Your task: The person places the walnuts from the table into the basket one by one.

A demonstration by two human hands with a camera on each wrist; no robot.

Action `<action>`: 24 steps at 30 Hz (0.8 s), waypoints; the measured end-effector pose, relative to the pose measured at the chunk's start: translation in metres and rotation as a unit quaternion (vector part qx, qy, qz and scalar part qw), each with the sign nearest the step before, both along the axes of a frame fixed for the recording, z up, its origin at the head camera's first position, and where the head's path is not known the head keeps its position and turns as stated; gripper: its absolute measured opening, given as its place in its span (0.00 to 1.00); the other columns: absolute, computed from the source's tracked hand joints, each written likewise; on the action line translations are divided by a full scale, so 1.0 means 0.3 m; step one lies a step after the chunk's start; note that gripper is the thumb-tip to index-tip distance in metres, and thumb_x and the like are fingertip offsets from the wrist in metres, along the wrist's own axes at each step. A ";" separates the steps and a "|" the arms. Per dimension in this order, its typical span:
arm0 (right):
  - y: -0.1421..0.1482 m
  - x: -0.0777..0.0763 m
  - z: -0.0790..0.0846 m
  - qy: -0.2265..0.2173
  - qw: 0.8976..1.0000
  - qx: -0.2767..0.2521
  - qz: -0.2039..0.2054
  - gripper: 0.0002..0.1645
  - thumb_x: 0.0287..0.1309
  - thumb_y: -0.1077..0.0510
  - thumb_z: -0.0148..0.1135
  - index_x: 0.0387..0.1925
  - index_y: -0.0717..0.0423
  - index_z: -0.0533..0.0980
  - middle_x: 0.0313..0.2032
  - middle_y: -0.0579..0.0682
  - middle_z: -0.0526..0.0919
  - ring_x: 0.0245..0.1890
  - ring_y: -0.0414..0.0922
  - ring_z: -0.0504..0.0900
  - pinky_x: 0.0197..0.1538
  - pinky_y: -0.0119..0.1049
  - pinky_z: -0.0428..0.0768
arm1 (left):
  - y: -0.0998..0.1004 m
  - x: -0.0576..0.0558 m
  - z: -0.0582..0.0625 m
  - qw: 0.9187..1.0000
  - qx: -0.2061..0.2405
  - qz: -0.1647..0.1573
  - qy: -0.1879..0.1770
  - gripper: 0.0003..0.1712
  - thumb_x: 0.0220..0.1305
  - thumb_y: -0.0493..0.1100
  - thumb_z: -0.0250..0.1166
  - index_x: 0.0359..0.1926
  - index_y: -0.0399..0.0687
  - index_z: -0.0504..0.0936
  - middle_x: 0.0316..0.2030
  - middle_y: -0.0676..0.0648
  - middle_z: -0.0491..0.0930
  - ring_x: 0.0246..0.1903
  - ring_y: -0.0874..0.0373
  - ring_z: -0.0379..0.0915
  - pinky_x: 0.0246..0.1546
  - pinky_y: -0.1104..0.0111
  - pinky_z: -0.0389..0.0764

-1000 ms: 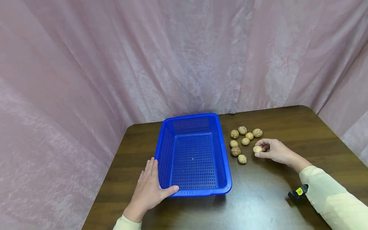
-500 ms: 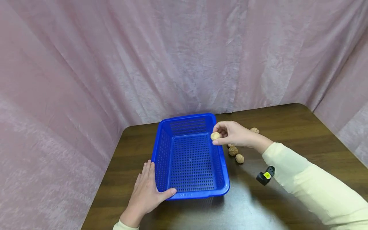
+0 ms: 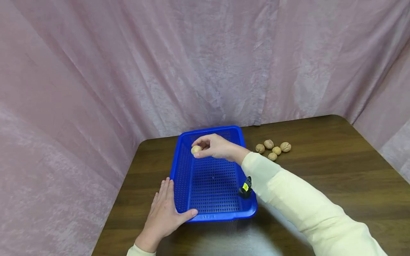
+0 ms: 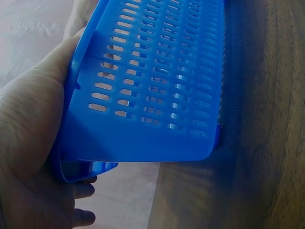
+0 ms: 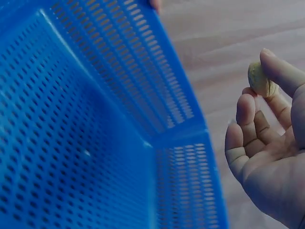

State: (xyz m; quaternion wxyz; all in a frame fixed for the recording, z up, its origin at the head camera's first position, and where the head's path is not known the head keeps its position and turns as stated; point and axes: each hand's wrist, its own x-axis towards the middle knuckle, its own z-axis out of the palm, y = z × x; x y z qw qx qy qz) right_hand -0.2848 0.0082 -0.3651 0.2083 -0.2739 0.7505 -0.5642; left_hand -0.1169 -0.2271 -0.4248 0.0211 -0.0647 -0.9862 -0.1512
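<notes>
A blue perforated plastic basket (image 3: pixel 221 216) stands on the table. My left hand (image 3: pixel 163 213) lies against its near left corner, fingers straight along the left side and thumb on the front rim. The left wrist view shows the same hand (image 4: pixel 28 129) touching the rim from outside. Over the far left part of the basket, my right hand (image 3: pixel 217 146) pinches a pale walnut (image 3: pixel 196 150) between thumb and fingers. In the right wrist view the walnut (image 5: pixel 259 81) sits at the fingertips, above the rim. The basket floor shows no nuts where it is visible.
Several walnuts (image 3: pixel 268 144) lie on the brown wooden table (image 3: pixel 336 160) right of the basket, partly behind the right sleeve. A small black device (image 3: pixel 245 190) is on the right wrist. A pink curtain (image 3: pixel 205 71) hangs behind the table.
My right hand has lifted the pale walnut from the table and carried it left, across the right rim, over the basket. My left hand stays at the near left corner.
</notes>
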 end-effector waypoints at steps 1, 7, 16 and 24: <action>-0.015 -0.003 -0.014 -0.008 1.000 0.002 -0.004 0.23 0.52 0.50 0.72 0.51 0.48 0.79 0.43 0.48 0.82 0.45 0.46 0.79 0.52 0.43 0.77 | 0.001 0.001 0.000 1.000 -0.001 0.000 -0.001 0.77 0.38 0.87 0.53 0.74 0.35 0.46 0.75 0.40 0.40 0.74 0.45 0.31 0.67 0.42 0.47; -0.065 -0.012 -0.115 -0.048 0.997 0.047 -0.036 0.19 0.51 0.51 0.73 0.45 0.49 0.81 0.41 0.46 0.83 0.44 0.43 0.79 0.53 0.41 0.75 | 0.004 0.014 -0.001 1.000 -0.003 0.000 -0.004 0.77 0.39 0.87 0.53 0.74 0.34 0.46 0.75 0.39 0.41 0.73 0.44 0.32 0.66 0.41 0.48; -0.088 -0.007 -0.176 -0.031 0.994 0.102 -0.006 0.23 0.48 0.54 0.75 0.49 0.50 0.81 0.38 0.44 0.84 0.41 0.41 0.80 0.53 0.40 0.76 | -0.003 0.024 0.003 1.000 -0.006 0.005 -0.007 0.76 0.39 0.87 0.53 0.74 0.35 0.46 0.75 0.40 0.40 0.73 0.44 0.31 0.67 0.42 0.47; -0.083 -0.008 -0.195 0.020 0.985 0.169 0.020 0.14 0.50 0.56 0.74 0.41 0.52 0.84 0.31 0.40 0.85 0.35 0.36 0.80 0.45 0.32 0.77 | -0.004 0.022 -0.003 1.000 -0.005 0.000 0.004 0.76 0.40 0.85 0.56 0.74 0.33 0.47 0.74 0.38 0.41 0.73 0.42 0.34 0.66 0.40 0.48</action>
